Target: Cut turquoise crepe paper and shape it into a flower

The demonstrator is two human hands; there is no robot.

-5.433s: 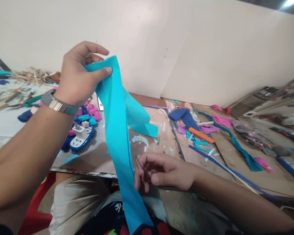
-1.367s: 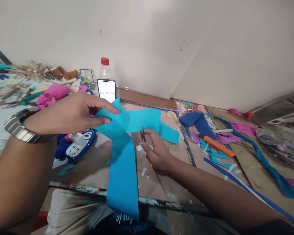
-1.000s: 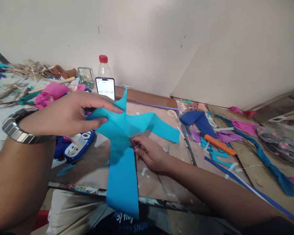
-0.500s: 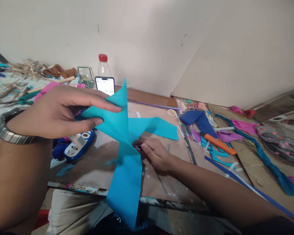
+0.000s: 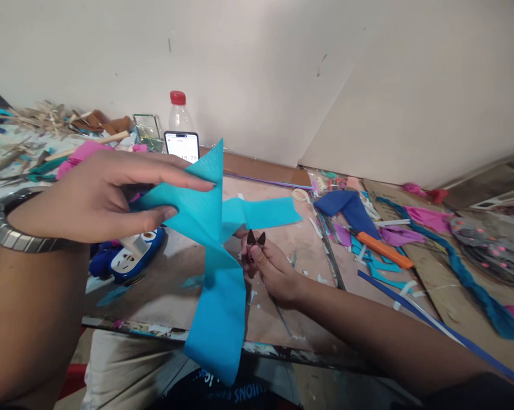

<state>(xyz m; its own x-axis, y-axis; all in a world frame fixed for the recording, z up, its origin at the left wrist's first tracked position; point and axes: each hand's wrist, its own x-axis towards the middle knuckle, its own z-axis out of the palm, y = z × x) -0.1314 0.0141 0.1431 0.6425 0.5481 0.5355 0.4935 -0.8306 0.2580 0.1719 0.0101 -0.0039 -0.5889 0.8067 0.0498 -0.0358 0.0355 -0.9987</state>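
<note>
My left hand (image 5: 107, 196), with a metal bracelet at the wrist, grips a turquoise strip (image 5: 225, 296) of thin, cloth-like material. Its index finger lies along one face and the thumb is lower down. The strip is folded to a point at the top, twisted in the middle, and hangs past the table's front edge. A turquoise length (image 5: 268, 213) reaches right behind the fold. Just right of the twist, my right hand (image 5: 274, 270) is closed around a small dark thing (image 5: 256, 238) with two pointed tips sticking up. The rest of that thing is hidden by the fingers.
A blue and white power strip (image 5: 131, 259) lies under my left hand. Behind stand a phone (image 5: 182, 147) and a red-capped bottle (image 5: 180, 118). An orange-handled cutter (image 5: 383, 250) lies right among scraps. Wooden sticks (image 5: 47, 122) are piled at the left.
The two dark tips in my right hand now show beside the twist. The turquoise length behind has shifted slightly left and straightened. My left hand has hardly moved.
</note>
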